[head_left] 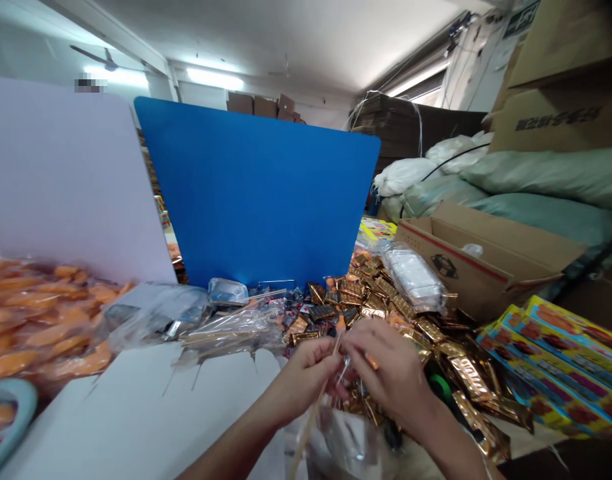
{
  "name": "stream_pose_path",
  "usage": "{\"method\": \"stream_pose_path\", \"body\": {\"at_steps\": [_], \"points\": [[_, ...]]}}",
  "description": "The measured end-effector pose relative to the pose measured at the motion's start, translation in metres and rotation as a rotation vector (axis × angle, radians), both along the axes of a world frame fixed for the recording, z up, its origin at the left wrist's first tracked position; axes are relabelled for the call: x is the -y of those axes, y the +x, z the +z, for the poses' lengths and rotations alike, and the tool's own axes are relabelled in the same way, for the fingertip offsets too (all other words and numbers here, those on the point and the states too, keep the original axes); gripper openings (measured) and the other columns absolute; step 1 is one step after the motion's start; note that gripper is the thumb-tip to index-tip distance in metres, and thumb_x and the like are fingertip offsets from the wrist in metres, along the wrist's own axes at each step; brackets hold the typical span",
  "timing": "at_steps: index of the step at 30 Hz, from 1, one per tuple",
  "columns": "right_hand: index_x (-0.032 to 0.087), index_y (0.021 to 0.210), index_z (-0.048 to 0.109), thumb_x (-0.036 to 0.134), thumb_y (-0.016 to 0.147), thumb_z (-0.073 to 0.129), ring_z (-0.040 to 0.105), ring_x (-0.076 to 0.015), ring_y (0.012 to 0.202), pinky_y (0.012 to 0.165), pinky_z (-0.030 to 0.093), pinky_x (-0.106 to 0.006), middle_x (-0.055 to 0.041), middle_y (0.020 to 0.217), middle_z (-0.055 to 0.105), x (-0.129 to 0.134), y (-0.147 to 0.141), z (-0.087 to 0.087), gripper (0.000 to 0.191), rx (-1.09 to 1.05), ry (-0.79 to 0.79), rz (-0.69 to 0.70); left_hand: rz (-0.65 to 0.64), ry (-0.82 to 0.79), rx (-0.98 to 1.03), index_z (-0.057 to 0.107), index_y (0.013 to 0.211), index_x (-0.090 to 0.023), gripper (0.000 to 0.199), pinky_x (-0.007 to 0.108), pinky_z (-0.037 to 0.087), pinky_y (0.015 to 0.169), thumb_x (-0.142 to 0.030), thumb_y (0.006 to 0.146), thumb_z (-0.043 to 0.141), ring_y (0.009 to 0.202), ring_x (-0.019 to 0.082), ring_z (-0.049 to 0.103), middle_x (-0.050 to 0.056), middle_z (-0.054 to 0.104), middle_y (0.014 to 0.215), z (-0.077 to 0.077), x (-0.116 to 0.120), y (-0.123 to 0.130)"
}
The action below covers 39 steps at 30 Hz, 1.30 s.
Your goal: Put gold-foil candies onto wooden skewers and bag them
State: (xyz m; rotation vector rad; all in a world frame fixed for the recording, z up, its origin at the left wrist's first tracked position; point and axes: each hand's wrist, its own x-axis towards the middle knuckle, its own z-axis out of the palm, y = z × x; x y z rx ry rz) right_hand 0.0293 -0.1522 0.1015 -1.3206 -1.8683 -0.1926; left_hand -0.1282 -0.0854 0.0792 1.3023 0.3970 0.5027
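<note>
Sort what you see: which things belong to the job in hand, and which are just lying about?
Likely in the job: thin stick in the left hand; clear bag below.
Seemingly just around: open cardboard box; blue panel; green sacks.

Left fingers (330,365) pinch a thin stick (307,433) (gold packets (469,378) lie nearby).

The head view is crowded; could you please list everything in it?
blue panel: one, blue, centre back
pale panel: one, whitish, left back
orange packs: many, orange, far left
gold packets: many, gold, centre to right
wrapped sticks: several, tan, left of centre
white card: count unclear, white, front left
open carton: one, brown, right
printed boxes: several, yellow-blue, far right
sacks: several, white and green, right back
ceiling lights: two, white, top left
loose stick: one, tan, front centre
left hand: one, bare, on the stick
right hand: one, bare, beside the left
</note>
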Motion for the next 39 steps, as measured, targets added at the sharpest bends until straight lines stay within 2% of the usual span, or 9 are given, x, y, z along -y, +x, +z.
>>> {"method": "stream_pose_path", "body": {"at_steps": [6, 9, 16, 18, 22, 26, 29, 33, 39], "points": [[0.019, 0.128, 0.051, 0.013, 0.088, 0.051, 0.058, -0.0247, 0.1, 0.086, 0.048, -0.04, -0.0123, 0.113, 0.063, 0.01, -0.001, -0.018, 0.04, 0.317, 0.013, 0.079, 0.077, 0.006, 0.096, 0.059, 0.087, -0.015, 0.024, 0.02, 0.041, 0.061, -0.036, 0.079, 0.066, 0.066, 0.01, 0.055, 0.0, 0.06, 0.077, 0.003, -0.003, -0.002], [0.021, 0.122, 0.053, 0.015, 0.09, 0.048, 0.057, -0.0221, 0.099, 0.086, 0.049, -0.037, -0.0105, 0.109, 0.059, 0.008, -0.001, -0.019, 0.033, 0.115, -0.068, 0.123, 0.19, 0.007, 0.06, 0.062, 0.074, -0.013, 0.026, 0.019, 0.037, 0.06, -0.038, 0.078, 0.066, 0.063, 0.009, 0.047, -0.001, 0.055, 0.067, -0.002, -0.007, -0.001], [0.02, 0.088, 0.059, 0.029, 0.088, 0.056, 0.054, -0.0139, 0.074, 0.066, 0.044, -0.025, -0.0021, 0.084, 0.055, -0.007, 0.007, -0.016, 0.01, -0.403, -0.321, 0.266, 0.013, -0.27, 0.071, 0.062, 0.088, -0.014, 0.033, 0.02, 0.034, 0.051, -0.038, 0.068, 0.075, 0.049, 0.006, 0.04, -0.003, 0.051, 0.062, -0.013, -0.01, 0.002], [0.019, 0.08, 0.058, 0.03, 0.086, 0.059, 0.053, -0.0133, 0.071, 0.063, 0.041, -0.024, -0.0004, 0.077, 0.056, -0.013, 0.007, -0.018, 0.013, -0.442, -0.345, 0.246, 0.046, -0.098, 0.038, 0.06, 0.091, -0.015, 0.032, 0.02, 0.035, 0.053, -0.038, 0.072, 0.072, 0.053, 0.007, 0.045, -0.002, 0.055, 0.067, -0.01, -0.01, 0.0], [0.018, 0.082, 0.061, 0.036, 0.089, 0.053, 0.054, -0.0126, 0.061, 0.058, 0.041, -0.024, 0.0, 0.071, 0.06, -0.023, 0.011, -0.04, 0.021, -0.605, -0.435, 0.153, 0.081, 0.672, -0.202, 0.063, 0.083, -0.016, 0.021, 0.024, 0.04, 0.063, -0.034, 0.088, 0.054, 0.066, 0.012, 0.053, 0.001, 0.061, 0.073, -0.008, -0.034, -0.008], [0.018, 0.086, 0.065, 0.036, 0.089, 0.048, 0.058, -0.0153, 0.063, 0.06, 0.042, -0.025, -0.0026, 0.076, 0.066, -0.017, 0.035, -0.084, 0.024, -0.52, -0.482, -0.052, 0.363, 1.253, -0.632, 0.069, 0.082, -0.015, 0.025, 0.036, 0.038, 0.085, -0.027, 0.09, 0.048, 0.097, 0.025, 0.054, 0.011, 0.065, 0.097, -0.038, -0.099, -0.026], [0.019, 0.075, 0.066, 0.028, 0.084, 0.051, 0.059, -0.0172, 0.065, 0.062, 0.04, -0.026, -0.0027, 0.071, 0.067, 0.007, 0.055, -0.124, 0.02, -0.205, -0.671, -0.152, 0.388, 1.246, -1.166, 0.07, 0.086, -0.013, 0.025, 0.036, 0.039, 0.083, -0.023, 0.087, 0.048, 0.103, 0.029, 0.053, 0.015, 0.064, 0.104, -0.075, -0.143, -0.051], [0.019, 0.076, 0.066, 0.026, 0.085, 0.047, 0.062, -0.0189, 0.07, 0.064, 0.04, -0.027, -0.0041, 0.074, 0.069, 0.054, 0.07, -0.168, 0.022, -0.148, -0.819, -0.23, 0.199, 1.113, -1.338, 0.069, 0.07, -0.012, 0.011, 0.026, 0.042, 0.07, -0.008, 0.071, 0.058, 0.078, 0.022, 0.061, 0.01, 0.068, 0.08, -0.097, -0.166, -0.074], [0.021, 0.083, 0.065, 0.031, 0.086, 0.045, 0.062, -0.019, 0.069, 0.063, 0.042, -0.026, -0.004, 0.076, 0.069, 0.08, 0.07, -0.192, 0.023, -0.281, -0.815, -0.374, 0.233, 1.238, -1.275, 0.066, 0.094, -0.006, 0.024, 0.042, 0.042, 0.084, -0.015, 0.085, 0.045, 0.101, 0.032, 0.056, 0.021, 0.065, 0.099, -0.088, -0.101, -0.002]]}}
